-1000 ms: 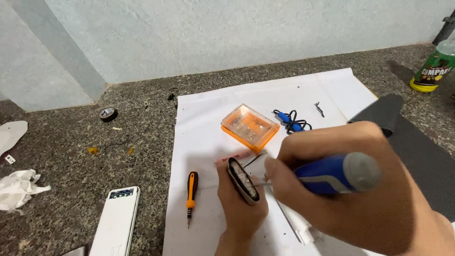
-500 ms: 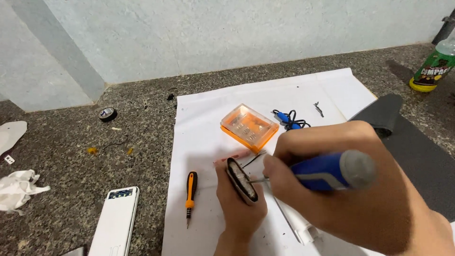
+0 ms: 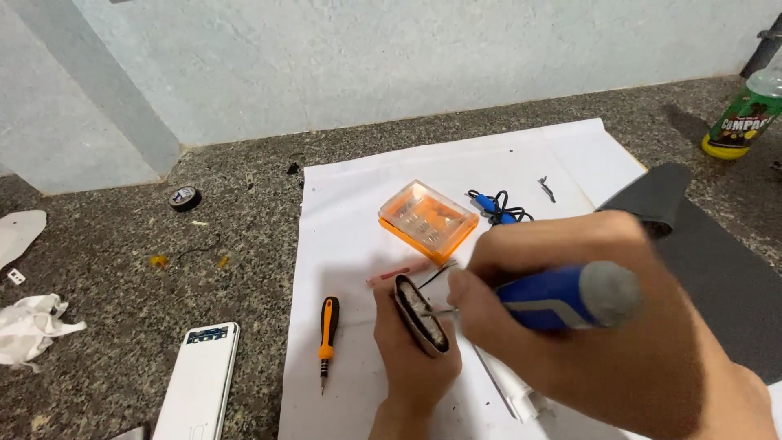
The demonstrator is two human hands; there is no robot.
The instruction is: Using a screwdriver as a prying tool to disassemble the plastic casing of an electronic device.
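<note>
One orange case (image 3: 428, 220) beyond right hand (image 3: 586, 326)

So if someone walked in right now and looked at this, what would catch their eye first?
Most likely the right hand in the foreground, its grip closed on a blue and grey screwdriver whose tip meets a small opened device held on edge in the left hand. Next, the bright orange bit case just behind, on the white sheet. An orange and black screwdriver lies left of the hands.
</note>
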